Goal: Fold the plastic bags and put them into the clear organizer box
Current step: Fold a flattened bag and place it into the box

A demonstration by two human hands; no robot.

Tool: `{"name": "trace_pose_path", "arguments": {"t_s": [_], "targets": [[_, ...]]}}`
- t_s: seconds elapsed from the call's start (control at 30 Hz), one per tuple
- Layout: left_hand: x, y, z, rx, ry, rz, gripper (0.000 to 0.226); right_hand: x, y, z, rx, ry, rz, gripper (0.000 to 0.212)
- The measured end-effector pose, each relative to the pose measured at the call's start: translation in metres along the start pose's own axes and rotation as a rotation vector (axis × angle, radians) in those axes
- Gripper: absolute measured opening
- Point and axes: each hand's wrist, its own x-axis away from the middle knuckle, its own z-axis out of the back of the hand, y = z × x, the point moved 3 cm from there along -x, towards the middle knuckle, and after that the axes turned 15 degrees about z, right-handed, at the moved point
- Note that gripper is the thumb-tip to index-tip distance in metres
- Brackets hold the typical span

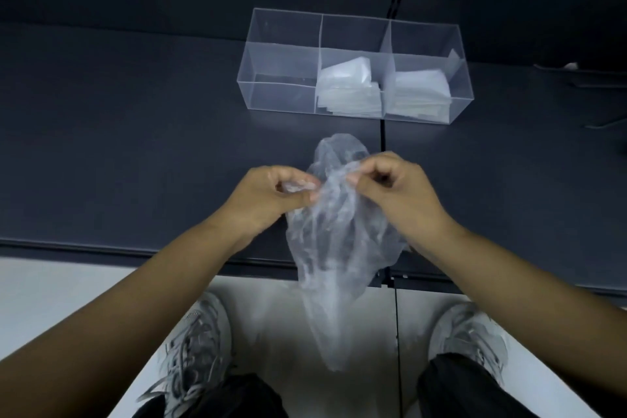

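Translucent plastic bag (339,231) pinched at its top by left hand (271,195) and right hand (393,185), hanging before the bench (135,146); clear organizer box (281,85) behind.

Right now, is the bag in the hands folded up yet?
Not folded. The plastic bag hangs loose and crumpled from the left hand and right hand, which pinch its top.
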Motion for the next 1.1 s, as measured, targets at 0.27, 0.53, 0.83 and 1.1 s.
{"name": "trace_pose_path", "arguments": {"t_s": [0.27, 0.53, 0.83, 1.1], "targets": [[0.021, 0.01, 0.032, 0.099, 0.032, -0.02, 0.027, -0.009, -0.027, 0.051, -0.041, 0.238, 0.066, 0.018], [0.032, 0.013, 0.058, 0.005, 0.102, -0.006, 0.024, -0.003, -0.021, 0.056, 0.3, 0.186, 0.012, 0.025], [0.027, 0.026, 0.069, -0.169, 0.19, 0.008, 0.047, -0.008, -0.026, 0.04, -0.088, -0.173, -0.139, 0.016], [-0.001, 0.049, 0.001, 0.122, -0.016, 0.147, 0.018, -0.035, -0.023, 0.019, -0.122, -0.276, -0.068, 0.016]]}}
